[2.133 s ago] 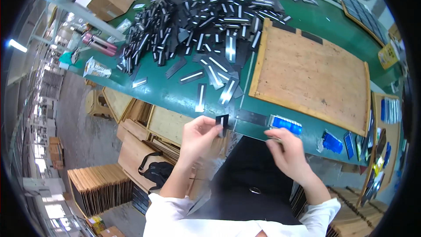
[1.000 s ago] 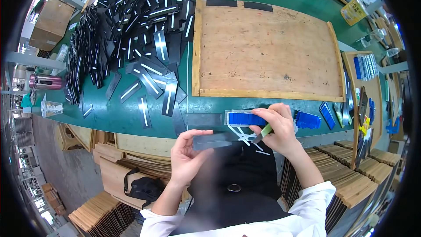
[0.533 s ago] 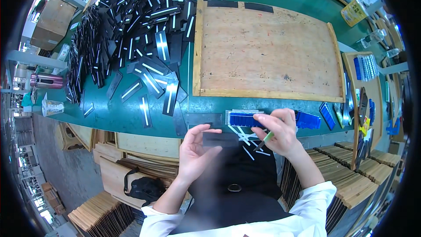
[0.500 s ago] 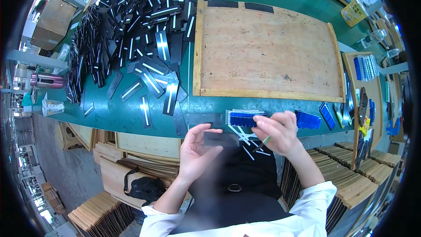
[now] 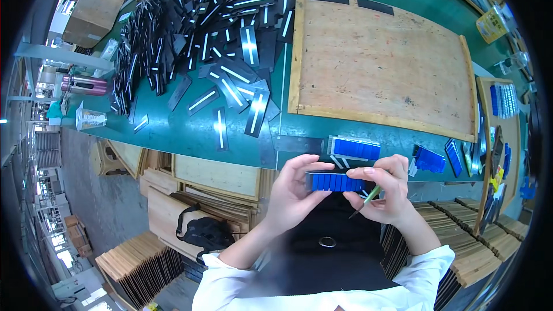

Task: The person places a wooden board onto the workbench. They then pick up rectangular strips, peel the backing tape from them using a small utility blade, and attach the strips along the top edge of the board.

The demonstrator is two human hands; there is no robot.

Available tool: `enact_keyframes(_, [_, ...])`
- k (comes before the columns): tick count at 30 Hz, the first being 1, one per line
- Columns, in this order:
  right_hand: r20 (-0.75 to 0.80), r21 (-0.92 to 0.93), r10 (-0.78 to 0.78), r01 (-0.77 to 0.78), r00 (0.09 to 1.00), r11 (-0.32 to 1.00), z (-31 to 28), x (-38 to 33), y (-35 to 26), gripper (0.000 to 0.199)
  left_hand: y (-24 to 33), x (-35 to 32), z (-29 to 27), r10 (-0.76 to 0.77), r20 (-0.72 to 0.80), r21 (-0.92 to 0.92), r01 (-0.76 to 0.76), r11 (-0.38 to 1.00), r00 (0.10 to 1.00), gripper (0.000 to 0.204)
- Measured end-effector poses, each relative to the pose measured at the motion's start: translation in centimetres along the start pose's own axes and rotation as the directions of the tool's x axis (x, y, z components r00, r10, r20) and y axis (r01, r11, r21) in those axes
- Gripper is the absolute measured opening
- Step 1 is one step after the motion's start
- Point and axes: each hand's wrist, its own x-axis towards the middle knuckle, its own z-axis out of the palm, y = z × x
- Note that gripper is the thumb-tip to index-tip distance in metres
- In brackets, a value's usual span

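A dark rectangular plate, mostly hidden, lies between my hands with a blue segmented strip [image 5: 337,182] over it. My left hand [image 5: 296,193] grips the left end between thumb and fingers. At the right end, my right hand [image 5: 389,190] pinches the strip. Tucked in that same hand is a slim tool with a green handle [image 5: 373,194] and a dark pointed tip aimed down and left; its exact kind is unclear. Just beyond my hands, a stack of blue segmented strips [image 5: 356,148] rests near the table edge, beside a flat dark plate [image 5: 299,144].
A large heap of dark plates with white stripes [image 5: 196,29] covers the table's left. Beyond my hands lies a wood-framed board [image 5: 380,63]. More blue pieces [image 5: 429,159] are at right, near a wooden tray [image 5: 487,98]. A plastic cup [image 5: 90,118] stands far left.
My right hand has moved from above the strip stack to my left hand, bringing a blue strip onto the dark plate held there. The view has shifted, so the table appears further right.
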Motion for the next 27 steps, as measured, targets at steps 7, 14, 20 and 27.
enact_keyframes(7, [-0.049, 0.014, -0.025, 0.025, 0.998, 1.0, 0.39, -0.17, -0.08, 0.06, -0.06, -0.12, -0.25, 0.009, -0.003, -0.004, -0.009, 1.0, 1.0, 0.06])
enact_keyframes(14, [-0.021, -0.005, -0.022, 0.022, 1.0, 1.0, 0.26, -0.04, -0.32, 0.061, 0.04, -0.16, -0.24, 0.009, 0.0, -0.028, -0.009, 1.0, 1.0, 0.06])
enact_keyframes(20, [-0.101, 0.027, -0.018, 0.02, 0.995, 0.999, 0.82, -0.11, -0.22, 0.065, 0.26, -0.03, -0.02, -0.085, 0.013, -0.082, 0.086, 0.993, 0.996, 0.063])
enact_keyframes(27, [-0.008, 0.053, -0.002, 0.003, 1.0, 0.999, 0.79, 0.38, -0.31, 0.069, 0.14, -0.21, -0.39, -0.12, -0.026, -0.09, 0.117, 0.989, 0.992, 0.067])
